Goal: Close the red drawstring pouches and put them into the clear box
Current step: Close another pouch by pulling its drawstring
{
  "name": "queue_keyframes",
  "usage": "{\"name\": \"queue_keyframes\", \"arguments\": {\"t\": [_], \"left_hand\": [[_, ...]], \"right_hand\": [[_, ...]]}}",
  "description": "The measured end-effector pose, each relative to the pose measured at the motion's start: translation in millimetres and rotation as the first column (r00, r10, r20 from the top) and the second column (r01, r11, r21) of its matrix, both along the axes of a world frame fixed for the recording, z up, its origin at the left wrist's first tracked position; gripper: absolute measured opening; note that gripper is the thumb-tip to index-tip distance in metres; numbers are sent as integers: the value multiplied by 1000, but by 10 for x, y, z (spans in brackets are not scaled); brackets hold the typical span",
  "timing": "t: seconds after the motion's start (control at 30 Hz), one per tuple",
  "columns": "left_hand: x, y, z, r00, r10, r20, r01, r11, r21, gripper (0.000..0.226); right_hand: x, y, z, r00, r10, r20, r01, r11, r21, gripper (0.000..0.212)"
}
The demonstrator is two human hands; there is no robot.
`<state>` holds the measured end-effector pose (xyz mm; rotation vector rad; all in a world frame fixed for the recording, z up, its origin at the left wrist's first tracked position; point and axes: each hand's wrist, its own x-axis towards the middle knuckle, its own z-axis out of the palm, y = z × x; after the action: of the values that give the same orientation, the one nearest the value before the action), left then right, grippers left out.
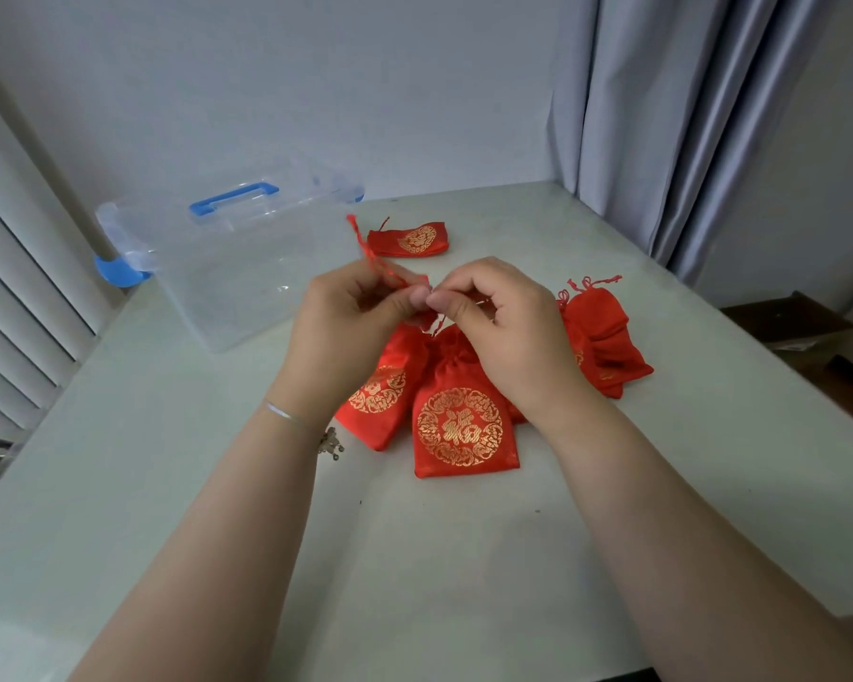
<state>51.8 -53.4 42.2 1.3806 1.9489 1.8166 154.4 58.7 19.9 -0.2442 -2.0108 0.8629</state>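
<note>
Your red satin drawstring pouches [465, 430] carry gold circular emblems; the clear plastic box [227, 268] has a blue handle and clips; your desk [168, 484] is pale grey-green.

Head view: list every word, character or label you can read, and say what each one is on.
"福" in gold, inside a round gold pattern, on the front red pouch.
Pouch to its left: gold medallion partly hidden by the left hand; unreadable.
Far pouch: gold medallion too small to read.
Right-side pouches: gold marks folded, unreadable.
Clear box: no text visible.

pale wall [316, 91] | grey curtain [661, 115] | white table [168, 484]
</note>
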Motion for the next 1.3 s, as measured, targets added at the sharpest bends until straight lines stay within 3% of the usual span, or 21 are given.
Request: {"name": "queue_keyframes", "arguments": {"t": [0.07, 0.17, 0.23, 0.5, 0.6, 0.87, 1.1, 1.3], "left_hand": [[-74, 41, -115, 972, -89, 216, 115, 987, -109, 6], [-146, 68, -255, 811, -163, 562, 314, 932, -183, 19], [-167, 84, -297, 751, -159, 640, 356, 915, -191, 12], [-154, 127, -336, 721, -150, 676, 326, 935, -139, 7], [-182, 119, -334, 661, -146, 736, 323, 940, -105, 8], [-250, 82, -313, 519, -179, 836, 391, 919, -45, 14], [-257, 85, -329, 564, -115, 818, 405, 902, -152, 7], [-144, 127, -334, 701, -205, 683, 385, 915, -121, 18]], "right_hand": [[2, 80, -31, 989, -5, 145, 0, 999, 40, 19], [38, 92, -56, 940, 19, 342, -26, 1000, 15, 17], [52, 78, -65, 924, -13, 382, 0, 999, 35, 16], [-105, -122, -228, 936, -141, 324, 125, 990, 70, 15], [-144, -131, -237, 938, -184, 295, 145, 978, 147, 19], [-121, -107, -293, 974, -139, 177, 115, 984, 140, 18], [-82, -94, -244, 972, -214, 95, 195, 965, 176, 21], [-86, -58, -275, 963, -234, 131, 212, 963, 166, 21]]}}
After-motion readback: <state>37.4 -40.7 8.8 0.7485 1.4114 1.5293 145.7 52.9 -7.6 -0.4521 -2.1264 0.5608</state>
